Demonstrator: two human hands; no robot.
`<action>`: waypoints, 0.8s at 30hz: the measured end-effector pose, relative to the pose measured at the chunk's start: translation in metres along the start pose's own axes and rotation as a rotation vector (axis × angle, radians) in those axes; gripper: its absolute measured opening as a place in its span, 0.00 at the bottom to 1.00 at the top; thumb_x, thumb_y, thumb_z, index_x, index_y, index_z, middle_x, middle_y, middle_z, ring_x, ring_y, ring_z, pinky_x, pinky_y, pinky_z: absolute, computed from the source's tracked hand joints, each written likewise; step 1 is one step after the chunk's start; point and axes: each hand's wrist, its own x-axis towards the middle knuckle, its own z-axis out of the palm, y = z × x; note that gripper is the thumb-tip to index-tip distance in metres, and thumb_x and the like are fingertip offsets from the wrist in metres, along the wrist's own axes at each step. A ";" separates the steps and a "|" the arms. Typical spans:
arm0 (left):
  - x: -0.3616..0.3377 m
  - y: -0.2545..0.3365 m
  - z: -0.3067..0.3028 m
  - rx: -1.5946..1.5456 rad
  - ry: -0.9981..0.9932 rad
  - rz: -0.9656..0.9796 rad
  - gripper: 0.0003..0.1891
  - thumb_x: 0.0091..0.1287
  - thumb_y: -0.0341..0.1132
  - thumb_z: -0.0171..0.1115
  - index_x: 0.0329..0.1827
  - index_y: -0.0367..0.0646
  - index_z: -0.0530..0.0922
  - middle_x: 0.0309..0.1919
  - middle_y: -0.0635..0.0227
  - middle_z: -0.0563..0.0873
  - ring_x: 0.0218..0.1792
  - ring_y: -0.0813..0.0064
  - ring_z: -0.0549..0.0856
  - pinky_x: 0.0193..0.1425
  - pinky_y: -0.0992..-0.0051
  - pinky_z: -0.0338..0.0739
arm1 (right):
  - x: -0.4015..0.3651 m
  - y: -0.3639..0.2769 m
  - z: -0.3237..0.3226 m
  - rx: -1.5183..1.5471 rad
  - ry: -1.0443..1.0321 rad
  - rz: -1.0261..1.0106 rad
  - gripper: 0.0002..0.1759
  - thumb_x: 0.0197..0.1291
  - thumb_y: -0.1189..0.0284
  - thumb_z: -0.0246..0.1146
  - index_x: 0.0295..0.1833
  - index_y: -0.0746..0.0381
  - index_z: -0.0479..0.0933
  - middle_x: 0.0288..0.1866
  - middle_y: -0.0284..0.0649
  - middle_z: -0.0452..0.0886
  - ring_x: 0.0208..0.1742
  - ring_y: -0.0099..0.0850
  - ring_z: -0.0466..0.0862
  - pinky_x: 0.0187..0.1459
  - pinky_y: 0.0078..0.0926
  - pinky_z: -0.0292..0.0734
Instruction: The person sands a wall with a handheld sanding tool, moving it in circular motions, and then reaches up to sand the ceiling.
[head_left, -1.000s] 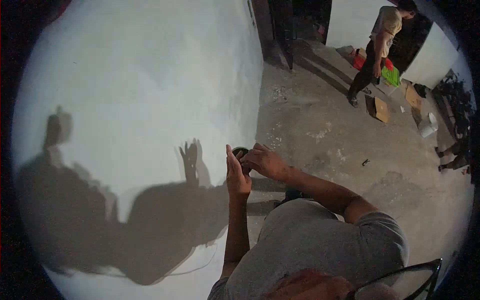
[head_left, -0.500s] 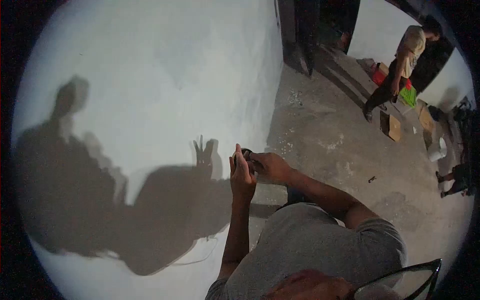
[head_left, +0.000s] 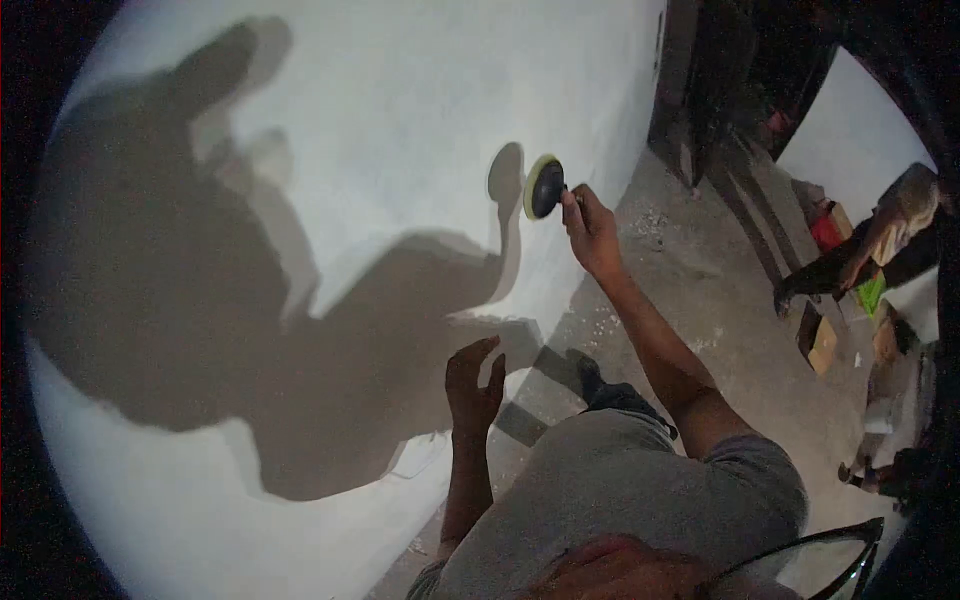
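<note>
In the head view my right hand (head_left: 594, 230) is raised toward the white wall (head_left: 400, 110), its fingers closed on a round sanding pad (head_left: 546, 189). The pad has a black back and a yellow-green rim. Its flat face is turned to the wall, and its round shadow falls just to the left. Lower down, my left hand (head_left: 474, 385) holds nothing. Its fingers are loosely bent, with the thumb apart, over the shadowed part of the wall.
Pale specks lie on the concrete floor (head_left: 690, 290) beside the wall. At the right, a person (head_left: 895, 230) stands near a cardboard box (head_left: 817, 340) and a green item (head_left: 870, 294). Another person's legs (head_left: 870, 478) show farther down. A dark doorway is at the top.
My hands were together around the dark round pad. Now they are apart: the right has carried the pad up toward the wall, and the left has let go and dropped lower. The view has shifted.
</note>
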 end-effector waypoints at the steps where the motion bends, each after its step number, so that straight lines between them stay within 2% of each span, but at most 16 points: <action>1: 0.002 0.009 0.000 0.015 -0.026 0.021 0.14 0.64 0.31 0.67 0.53 0.47 0.82 0.50 0.64 0.86 0.53 0.62 0.84 0.60 0.62 0.74 | 0.012 -0.010 0.000 0.018 0.025 -0.013 0.18 0.76 0.62 0.53 0.36 0.65 0.68 0.21 0.42 0.71 0.23 0.25 0.69 0.28 0.29 0.69; 4: 0.012 0.076 0.005 0.049 -0.101 0.047 0.12 0.64 0.32 0.67 0.51 0.49 0.82 0.49 0.65 0.87 0.52 0.62 0.85 0.58 0.63 0.75 | 0.043 -0.049 -0.029 0.074 0.043 -0.107 0.17 0.75 0.64 0.54 0.36 0.66 0.69 0.20 0.41 0.70 0.23 0.25 0.68 0.28 0.29 0.69; 6: 0.032 0.137 0.004 0.060 -0.154 0.065 0.12 0.65 0.32 0.67 0.51 0.49 0.83 0.49 0.65 0.87 0.52 0.62 0.85 0.58 0.63 0.75 | 0.063 -0.083 -0.056 0.127 0.004 -0.193 0.15 0.75 0.65 0.55 0.39 0.67 0.70 0.27 0.45 0.72 0.29 0.27 0.72 0.32 0.29 0.71; 8: 0.047 0.183 0.004 0.076 -0.206 0.055 0.10 0.65 0.32 0.66 0.50 0.50 0.83 0.49 0.65 0.87 0.51 0.62 0.85 0.57 0.62 0.75 | 0.073 -0.124 -0.078 0.124 -0.118 -0.060 0.16 0.75 0.64 0.54 0.40 0.67 0.71 0.31 0.47 0.73 0.31 0.32 0.75 0.35 0.32 0.73; 10: 0.063 0.206 0.013 0.084 -0.239 0.044 0.10 0.65 0.32 0.65 0.49 0.50 0.83 0.49 0.65 0.87 0.51 0.62 0.85 0.56 0.62 0.75 | 0.085 -0.125 -0.080 0.059 -0.046 -0.151 0.16 0.74 0.64 0.53 0.36 0.66 0.69 0.24 0.45 0.71 0.26 0.31 0.71 0.29 0.32 0.69; 11: 0.069 0.209 0.019 0.098 -0.264 0.028 0.09 0.66 0.32 0.65 0.48 0.49 0.84 0.48 0.65 0.88 0.50 0.62 0.85 0.56 0.62 0.75 | 0.089 -0.126 -0.087 0.019 -0.081 -0.157 0.18 0.74 0.61 0.53 0.38 0.66 0.69 0.28 0.48 0.70 0.28 0.39 0.74 0.32 0.37 0.71; 12: 0.074 0.208 0.026 0.092 -0.271 0.033 0.09 0.66 0.32 0.65 0.48 0.49 0.84 0.48 0.65 0.88 0.50 0.62 0.85 0.56 0.62 0.75 | 0.097 -0.118 -0.087 0.013 -0.074 -0.153 0.18 0.74 0.61 0.53 0.38 0.66 0.69 0.28 0.48 0.70 0.28 0.39 0.74 0.32 0.37 0.71; 15: 0.085 0.188 0.047 0.104 -0.301 -0.032 0.09 0.66 0.32 0.65 0.48 0.49 0.84 0.48 0.66 0.88 0.50 0.63 0.86 0.56 0.62 0.75 | 0.119 -0.092 -0.081 -0.051 -0.078 -0.383 0.19 0.73 0.59 0.55 0.40 0.66 0.69 0.33 0.49 0.73 0.31 0.46 0.76 0.35 0.40 0.73; 18: 0.085 0.159 0.060 0.164 -0.317 0.006 0.08 0.66 0.32 0.65 0.47 0.49 0.84 0.46 0.66 0.88 0.48 0.64 0.86 0.55 0.64 0.75 | 0.127 -0.079 -0.075 -0.003 -0.068 -0.415 0.17 0.73 0.61 0.56 0.40 0.66 0.69 0.32 0.50 0.73 0.32 0.44 0.77 0.35 0.38 0.73; 19: 0.083 0.150 0.060 0.155 -0.308 -0.028 0.08 0.66 0.32 0.65 0.47 0.49 0.84 0.45 0.66 0.88 0.46 0.65 0.86 0.54 0.65 0.76 | 0.130 -0.080 -0.076 -0.010 -0.061 -0.415 0.17 0.73 0.61 0.56 0.40 0.66 0.69 0.32 0.50 0.73 0.32 0.44 0.77 0.35 0.38 0.73; 21: 0.075 0.142 0.058 0.143 -0.303 -0.054 0.08 0.66 0.31 0.65 0.47 0.49 0.84 0.44 0.66 0.88 0.45 0.67 0.87 0.53 0.65 0.76 | 0.138 -0.087 -0.080 -0.062 -0.127 -0.185 0.16 0.72 0.61 0.56 0.48 0.65 0.73 0.38 0.52 0.78 0.41 0.49 0.82 0.42 0.41 0.77; 22: 0.070 0.140 0.056 0.131 -0.300 -0.078 0.08 0.65 0.32 0.65 0.47 0.49 0.84 0.44 0.66 0.88 0.44 0.67 0.87 0.52 0.66 0.76 | 0.142 -0.090 -0.083 -0.068 -0.119 -0.185 0.16 0.72 0.61 0.56 0.48 0.65 0.73 0.38 0.52 0.78 0.41 0.49 0.82 0.42 0.41 0.77; 24: 0.066 0.139 0.049 0.114 -0.302 -0.095 0.09 0.65 0.32 0.66 0.47 0.49 0.84 0.44 0.66 0.88 0.42 0.68 0.87 0.51 0.67 0.76 | 0.152 -0.097 -0.088 0.041 -0.034 -0.237 0.13 0.72 0.65 0.57 0.44 0.66 0.72 0.33 0.52 0.77 0.35 0.49 0.81 0.39 0.38 0.77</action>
